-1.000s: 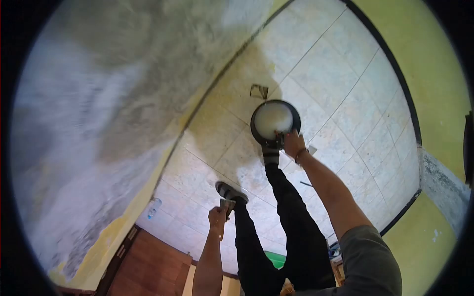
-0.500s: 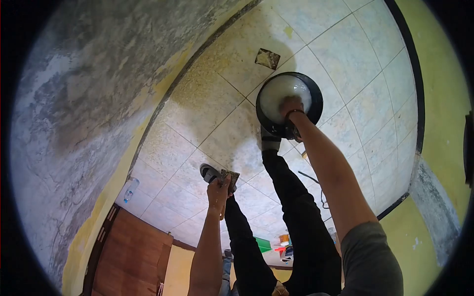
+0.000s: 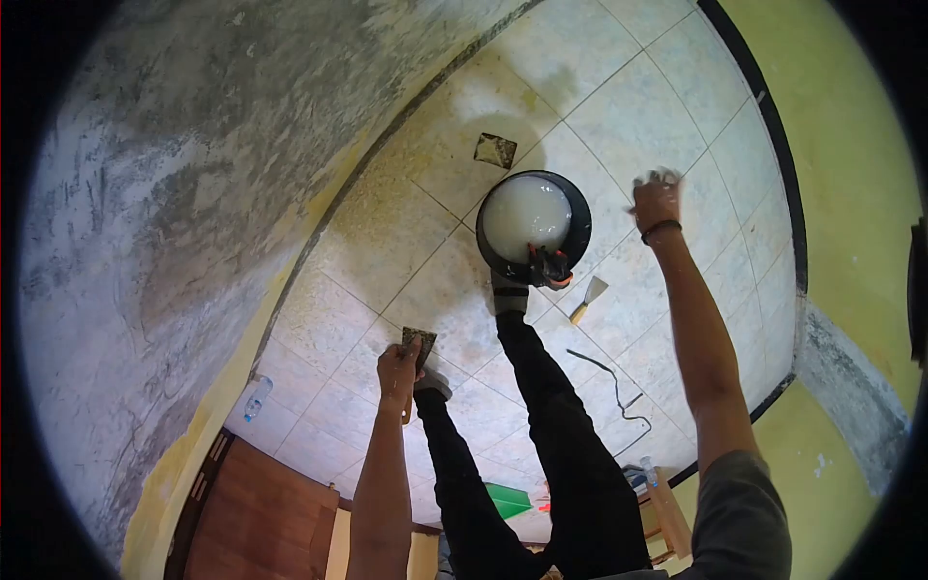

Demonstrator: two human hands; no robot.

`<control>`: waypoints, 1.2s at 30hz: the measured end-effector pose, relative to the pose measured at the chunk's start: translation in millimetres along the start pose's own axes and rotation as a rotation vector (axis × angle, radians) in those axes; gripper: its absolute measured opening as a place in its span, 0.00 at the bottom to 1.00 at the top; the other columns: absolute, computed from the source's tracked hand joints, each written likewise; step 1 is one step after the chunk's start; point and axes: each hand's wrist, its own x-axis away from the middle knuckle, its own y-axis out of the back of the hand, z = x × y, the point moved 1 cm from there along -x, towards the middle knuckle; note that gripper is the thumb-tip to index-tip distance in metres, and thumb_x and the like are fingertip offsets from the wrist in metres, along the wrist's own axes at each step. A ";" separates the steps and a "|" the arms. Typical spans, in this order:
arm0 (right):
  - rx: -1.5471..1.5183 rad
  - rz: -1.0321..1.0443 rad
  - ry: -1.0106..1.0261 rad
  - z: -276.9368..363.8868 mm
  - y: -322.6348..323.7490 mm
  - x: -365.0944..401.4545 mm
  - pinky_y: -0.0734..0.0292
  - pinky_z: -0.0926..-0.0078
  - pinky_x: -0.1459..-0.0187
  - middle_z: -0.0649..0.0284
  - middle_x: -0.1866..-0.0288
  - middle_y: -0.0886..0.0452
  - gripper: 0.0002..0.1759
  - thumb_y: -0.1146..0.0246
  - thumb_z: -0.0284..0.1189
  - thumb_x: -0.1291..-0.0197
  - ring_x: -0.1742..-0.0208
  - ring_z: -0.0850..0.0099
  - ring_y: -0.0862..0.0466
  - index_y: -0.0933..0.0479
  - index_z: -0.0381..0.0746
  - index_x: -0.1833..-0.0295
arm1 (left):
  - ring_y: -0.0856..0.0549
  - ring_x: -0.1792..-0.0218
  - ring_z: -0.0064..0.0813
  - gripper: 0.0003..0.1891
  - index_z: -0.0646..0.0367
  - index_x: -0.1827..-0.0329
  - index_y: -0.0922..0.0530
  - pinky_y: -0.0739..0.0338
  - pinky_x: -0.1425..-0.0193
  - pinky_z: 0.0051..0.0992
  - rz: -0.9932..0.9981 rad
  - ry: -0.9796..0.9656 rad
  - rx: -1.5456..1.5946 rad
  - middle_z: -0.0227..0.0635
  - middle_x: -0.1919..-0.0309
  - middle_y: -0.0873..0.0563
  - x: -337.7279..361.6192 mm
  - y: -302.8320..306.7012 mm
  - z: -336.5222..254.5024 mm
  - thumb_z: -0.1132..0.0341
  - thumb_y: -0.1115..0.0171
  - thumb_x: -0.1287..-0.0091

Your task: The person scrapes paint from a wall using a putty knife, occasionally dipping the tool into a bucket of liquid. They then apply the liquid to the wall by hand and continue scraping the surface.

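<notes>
My left hand [image 3: 396, 372] is closed around a putty knife [image 3: 420, 342], its wide, dirty blade pointing up and its handle showing below the fist. My right hand [image 3: 657, 200] hangs in the air right of the bucket, fingers apart, slightly blurred, with nothing visible in it. The black bucket [image 3: 583, 224] holds cloudy whitish liquid [image 3: 522, 215]. A black and orange item [image 3: 549, 268], whose kind I cannot make out, sits at its near rim. On the tiles below and right of the bucket lies a second scraper [image 3: 590, 300] with a yellowish handle.
A dirty square plate [image 3: 495, 151] lies on the tiled floor beyond the bucket. The patchy grey wall [image 3: 174, 193] rises on the left. A dark bent cord or rod [image 3: 619, 387], a clear plastic bottle [image 3: 258, 398] and a green object [image 3: 507, 500] are on the floor.
My right hand has come out of the liquid and moved right, away from the bucket. My left hand, with the putty knife, has shifted slightly left. The second scraper now shows fully.
</notes>
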 end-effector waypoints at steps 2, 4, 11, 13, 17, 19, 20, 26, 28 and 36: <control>-0.157 0.111 0.078 18.4 -14.9 9.2 0.24 0.58 0.52 0.53 0.58 0.18 0.27 0.43 0.50 0.43 0.53 0.52 0.20 0.24 0.36 0.52 | 0.23 0.86 0.22 0.25 0.65 0.78 0.27 0.26 0.84 0.22 0.015 -0.029 -0.015 0.33 0.84 0.24 3.3 0.6 -9.9 0.49 0.34 0.40; -0.557 0.392 0.024 67.9 -17.8 37.3 0.28 0.57 0.48 0.56 0.58 0.19 0.27 0.38 0.51 0.48 0.50 0.58 0.22 0.23 0.44 0.50 | 0.24 0.88 0.21 0.24 0.63 0.79 0.28 0.30 0.86 0.20 0.009 -0.113 -0.037 0.31 0.87 0.26 1.3 -4.6 -7.0 0.49 0.37 0.37; -0.066 -0.216 0.470 156.0 -94.9 89.2 0.30 0.54 0.53 0.57 0.56 0.21 0.15 0.45 0.37 0.40 0.51 0.60 0.23 0.22 0.48 0.49 | 0.25 0.88 0.20 0.22 0.63 0.77 0.27 0.29 0.85 0.20 0.029 -0.063 -0.075 0.31 0.85 0.25 8.9 -11.4 8.9 0.51 0.37 0.37; -0.100 -0.007 0.478 150.5 -96.8 82.7 0.31 0.57 0.57 0.58 0.55 0.21 0.14 0.49 0.30 0.38 0.51 0.62 0.23 0.22 0.49 0.50 | 0.26 0.86 0.19 0.22 0.64 0.76 0.26 0.28 0.85 0.20 0.010 -0.055 -0.046 0.31 0.84 0.25 15.8 -8.1 17.1 0.52 0.36 0.37; -0.433 0.124 0.324 130.7 -76.9 88.9 0.27 0.60 0.61 0.56 0.60 0.19 0.11 0.42 0.33 0.44 0.52 0.60 0.21 0.21 0.40 0.59 | 0.27 0.86 0.20 0.23 0.64 0.78 0.27 0.27 0.85 0.21 -0.009 -0.064 -0.030 0.32 0.85 0.26 30.8 3.7 28.1 0.51 0.35 0.39; -0.652 0.169 0.220 102.4 -63.4 89.8 0.27 0.63 0.63 0.56 0.64 0.18 0.13 0.38 0.36 0.47 0.58 0.62 0.20 0.21 0.39 0.61 | 0.26 0.87 0.21 0.23 0.64 0.78 0.26 0.28 0.85 0.21 -0.015 -0.031 -0.029 0.32 0.85 0.26 40.9 9.2 32.7 0.51 0.35 0.39; -0.882 0.218 0.111 91.4 -51.1 89.6 0.26 0.67 0.65 0.56 0.68 0.18 0.16 0.34 0.39 0.50 0.64 0.63 0.19 0.21 0.37 0.62 | 0.25 0.87 0.21 0.23 0.64 0.78 0.26 0.28 0.85 0.21 -0.021 0.005 -0.041 0.32 0.86 0.25 44.6 13.2 35.6 0.51 0.35 0.39; -1.347 0.352 -0.307 53.4 35.2 109.1 0.27 0.76 0.74 0.64 0.79 0.22 0.17 0.30 0.40 0.52 0.76 0.74 0.22 0.21 0.35 0.71 | 0.20 0.85 0.27 0.26 0.68 0.77 0.27 0.24 0.85 0.24 0.019 -0.043 0.020 0.39 0.83 0.22 69.1 32.6 40.6 0.49 0.33 0.41; -1.721 0.427 -0.475 54.5 53.1 113.6 0.20 0.71 0.71 0.61 0.72 0.19 0.13 0.33 0.34 0.51 0.74 0.69 0.19 0.21 0.34 0.64 | 0.20 0.84 0.27 0.27 0.71 0.75 0.25 0.21 0.84 0.23 -0.009 -0.109 0.024 0.42 0.81 0.21 77.2 43.1 28.9 0.49 0.33 0.42; -2.677 0.592 -0.301 103.0 105.6 141.7 0.20 0.66 0.58 0.57 0.45 0.21 0.23 0.53 0.39 0.36 0.55 0.65 0.18 0.30 0.39 0.39 | 0.17 0.81 0.26 0.26 0.67 0.70 0.21 0.22 0.76 0.26 -0.176 -0.137 0.040 0.39 0.80 0.18 134.4 119.3 31.9 0.46 0.35 0.41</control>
